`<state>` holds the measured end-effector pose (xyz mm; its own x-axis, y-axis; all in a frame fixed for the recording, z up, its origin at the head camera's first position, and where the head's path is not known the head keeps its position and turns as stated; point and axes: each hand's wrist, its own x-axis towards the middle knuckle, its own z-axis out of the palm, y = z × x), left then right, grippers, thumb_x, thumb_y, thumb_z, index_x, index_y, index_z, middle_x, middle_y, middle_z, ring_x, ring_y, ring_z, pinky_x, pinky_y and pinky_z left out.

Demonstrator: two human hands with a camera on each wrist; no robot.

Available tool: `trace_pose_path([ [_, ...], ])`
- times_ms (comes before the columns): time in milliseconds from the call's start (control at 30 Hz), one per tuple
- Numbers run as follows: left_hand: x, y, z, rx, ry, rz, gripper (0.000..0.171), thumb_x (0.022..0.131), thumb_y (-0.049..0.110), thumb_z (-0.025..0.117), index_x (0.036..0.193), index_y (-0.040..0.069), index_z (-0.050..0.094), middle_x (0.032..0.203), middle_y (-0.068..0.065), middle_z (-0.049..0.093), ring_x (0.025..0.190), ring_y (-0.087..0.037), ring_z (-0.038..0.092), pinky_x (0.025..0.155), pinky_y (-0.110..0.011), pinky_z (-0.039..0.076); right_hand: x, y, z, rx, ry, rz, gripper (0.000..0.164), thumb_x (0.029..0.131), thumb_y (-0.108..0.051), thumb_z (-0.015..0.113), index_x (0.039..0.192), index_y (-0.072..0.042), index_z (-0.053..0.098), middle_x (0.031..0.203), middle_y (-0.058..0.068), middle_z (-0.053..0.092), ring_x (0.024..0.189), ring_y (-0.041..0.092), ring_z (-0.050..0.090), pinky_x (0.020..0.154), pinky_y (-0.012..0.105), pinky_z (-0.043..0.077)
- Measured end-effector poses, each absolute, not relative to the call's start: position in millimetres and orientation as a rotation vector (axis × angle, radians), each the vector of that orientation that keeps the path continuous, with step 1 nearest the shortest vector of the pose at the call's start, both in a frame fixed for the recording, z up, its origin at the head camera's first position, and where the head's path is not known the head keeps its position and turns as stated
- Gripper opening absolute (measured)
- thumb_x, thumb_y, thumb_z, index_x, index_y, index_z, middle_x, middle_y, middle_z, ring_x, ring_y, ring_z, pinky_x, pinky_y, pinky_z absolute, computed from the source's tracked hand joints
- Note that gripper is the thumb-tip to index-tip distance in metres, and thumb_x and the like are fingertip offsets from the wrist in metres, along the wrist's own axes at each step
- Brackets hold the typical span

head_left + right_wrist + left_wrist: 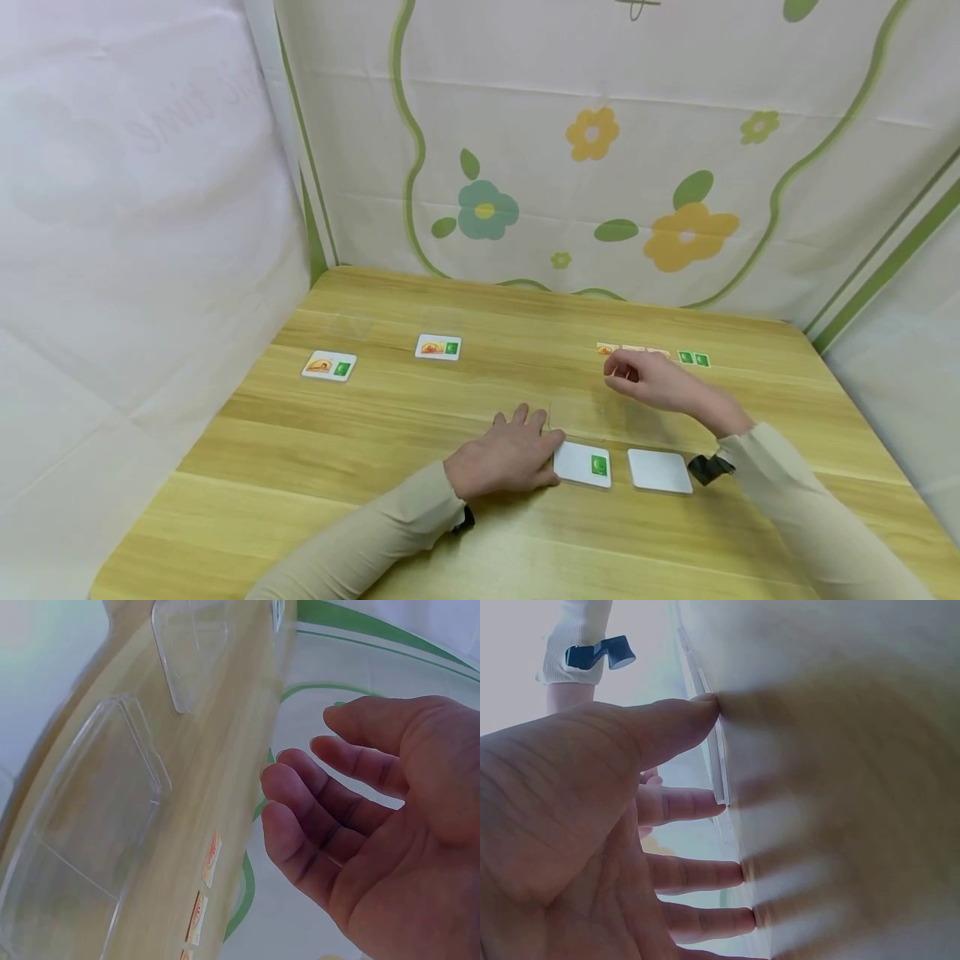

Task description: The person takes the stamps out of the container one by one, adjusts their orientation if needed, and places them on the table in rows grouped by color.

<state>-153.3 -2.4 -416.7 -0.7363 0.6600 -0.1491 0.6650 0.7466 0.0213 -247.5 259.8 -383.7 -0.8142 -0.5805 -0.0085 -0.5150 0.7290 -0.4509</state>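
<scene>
My left hand [510, 454] rests on the table with its fingers spread. In the left wrist view its thumb [679, 724] and a finger touch the edge of a white card. That card [577, 463], left of a blank white card [660, 472], bears one green stamp-like picture at its right end. My right hand [652, 379] hovers over the table, fingers loosely bent and nothing between them. Close by its fingertips lies a row of small orange pictures [607, 348], partly hidden by the hand in the head view. Two small green pictures [693, 358] lie right of the row.
Two white cards with orange and green pictures, one at the left [329, 366] and one farther back [438, 347], lie on the wooden table [420, 408]. Clear plastic cases [82, 817] lie between my hands and the picture row. A flowered cloth [525, 92] hangs behind.
</scene>
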Motion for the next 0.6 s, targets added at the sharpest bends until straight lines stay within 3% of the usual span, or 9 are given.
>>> trace_pose_path([
  [600,-154.8,-3.2,-416.4,1.049,2.772,0.010,0.044,0.093,0.054,0.058,0.127,0.027,0.053,0.130,-0.006,0.053,0.125,-0.034,0.048,0.092,-0.056,0.048,-234.8,252.3,-399.5,-0.906,2.695,-0.784,0.015,0.098,-0.029,0.060,0.101,-0.015,0.065,0.082,-0.007,0.062,0.070,0.005,0.052,0.061,0.023,0.046],
])
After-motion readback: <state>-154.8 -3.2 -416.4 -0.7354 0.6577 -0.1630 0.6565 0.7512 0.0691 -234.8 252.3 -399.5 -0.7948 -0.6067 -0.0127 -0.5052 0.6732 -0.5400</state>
